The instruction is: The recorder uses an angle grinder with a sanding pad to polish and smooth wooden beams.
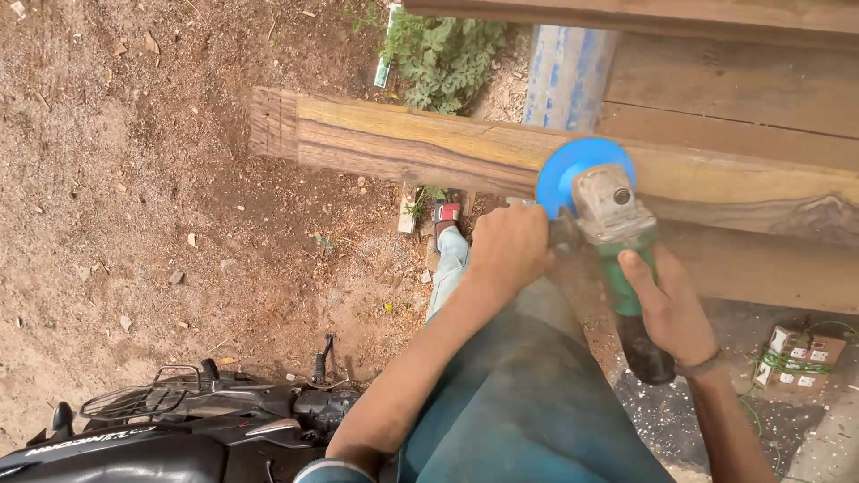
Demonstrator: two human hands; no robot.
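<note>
We're outdoors at an open-air woodworking yard — bare reddish-brown dirt ground (134, 179) scattered with stones and pale sawdust. Long rough-sawn brown timber planks (403, 148) lie stacked across the scene, a green-bodied angle grinder with a blue disc (595, 201) sits against one, and a black motorcycle (179, 429) is parked right beside the work — green weeds (443, 54) sprouting behind.

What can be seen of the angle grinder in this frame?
The angle grinder has a dusty grey metal head, a green body and a dark rear handle. A round blue disc sits at its front, lying against the top of the long wooden plank. The right hand grips the green body, while the left hand holds its left side near the head. Whether the disc is spinning cannot be told.
</note>
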